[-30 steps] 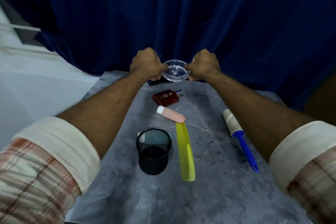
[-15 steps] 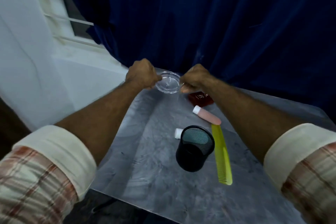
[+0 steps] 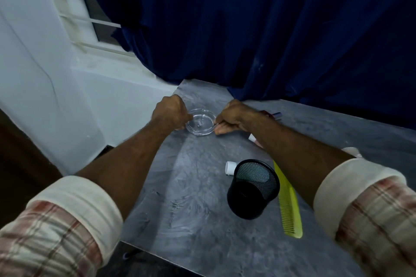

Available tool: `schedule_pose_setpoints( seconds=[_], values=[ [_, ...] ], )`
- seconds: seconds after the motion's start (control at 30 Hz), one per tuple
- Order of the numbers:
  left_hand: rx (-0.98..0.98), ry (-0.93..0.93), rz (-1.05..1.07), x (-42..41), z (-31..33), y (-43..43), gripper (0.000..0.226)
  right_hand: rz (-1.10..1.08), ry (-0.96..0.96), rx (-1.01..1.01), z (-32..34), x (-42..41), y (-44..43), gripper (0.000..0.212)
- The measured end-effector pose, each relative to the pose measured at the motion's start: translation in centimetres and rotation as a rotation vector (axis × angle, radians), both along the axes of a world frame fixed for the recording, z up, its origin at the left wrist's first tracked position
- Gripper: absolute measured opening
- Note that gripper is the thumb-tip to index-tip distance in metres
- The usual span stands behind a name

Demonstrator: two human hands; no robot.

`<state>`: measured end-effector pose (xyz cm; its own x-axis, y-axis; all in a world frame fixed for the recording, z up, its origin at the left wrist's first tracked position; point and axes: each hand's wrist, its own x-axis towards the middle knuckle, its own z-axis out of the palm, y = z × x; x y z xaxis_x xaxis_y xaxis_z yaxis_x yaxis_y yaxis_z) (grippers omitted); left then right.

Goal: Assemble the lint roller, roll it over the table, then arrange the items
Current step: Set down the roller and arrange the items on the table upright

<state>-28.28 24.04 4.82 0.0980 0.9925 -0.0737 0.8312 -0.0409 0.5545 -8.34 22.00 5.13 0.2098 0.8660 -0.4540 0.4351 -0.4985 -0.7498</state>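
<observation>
Holding the glass dish (image 3: 201,122) by its rim with fingers of the left hand (image 3: 169,113) and right hand (image 3: 231,117) clamped on it, the person has lowered it from above onto the table's (image 3: 180,186) far left part, so arranging seems underway; the lint roller is out of view.

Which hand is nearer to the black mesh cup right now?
The right. The right hand grips the clear glass dish at its right rim, up-left of the mesh cup; the left hand holds the dish's left rim, farther off.
</observation>
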Motion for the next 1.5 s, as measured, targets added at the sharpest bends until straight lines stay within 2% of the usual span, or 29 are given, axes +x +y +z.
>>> schedule_pose_setpoints(
  seconds=[0.2,0.43,0.5,0.57,0.63,0.7,0.8,0.87,1.0,1.1,1.3,1.4,1.5],
  values=[
    [-0.008,0.031,0.029,-0.4,-1.1,0.2,0.035,0.014,-0.001,-0.031,-0.9,-0.6,0.2,0.027],
    [-0.051,0.018,0.042,-1.0,-1.2,0.1,0.030,0.029,-0.009,0.050,0.2,-0.4,-1.1,0.029],
    [-0.040,-0.011,0.065,-1.6,-1.2,-0.5,0.031,0.030,-0.029,0.129,1.3,0.2,-2.5,0.023],
    [0.056,-0.044,0.098,-2.2,-1.3,-1.9,0.029,0.028,-0.027,0.217,2.7,1.2,-4.6,0.009],
    [0.153,-0.174,0.095,-2.4,-1.5,-4.5,0.022,0.017,-0.007,0.306,3.8,2.5,-7.4,0.009],
    [0.193,-0.358,-0.010,-2.0,-2.0,-8.0,0.019,-0.004,0.041,0.388,4.6,3.8,-10.8,0.012],
    [0.120,-0.584,-0.249,-1.4,-3.1,-14.5,0.037,-0.085,0.136,0.472,4.5,5.6,-16.2,0.014],
    [0.073,-0.637,-0.373,-1.2,-3.8,-18.3,0.053,-0.117,0.152,0.488,3.4,6.3,-19.7,0.019],
    [0.084,-0.668,-0.403,0.1,-5.3,-22.0,0.075,-0.081,0.097,0.456,0.2,5.3,-24.8,0.033],
    [0.114,-0.640,-0.365,1.2,-6.0,-23.0,0.082,-0.050,0.089,0.494,-1.2,3.7,-26.6,0.042],
    [0.293,-0.557,-0.258,0.4,-5.3,-22.8,0.082,-0.043,0.066,0.607,0.0,1.1,-26.1,0.039],
    [0.391,-0.535,-0.198,-1.1,-3.9,-21.1,0.087,-0.017,0.126,0.675,1.1,-0.5,-23.6,0.033],
    [0.426,-0.522,-0.125,-2.5,-3.0,-18.7,0.087,0.011,0.190,0.653,1.3,-2.1,-19.9,0.031]
  ],
)
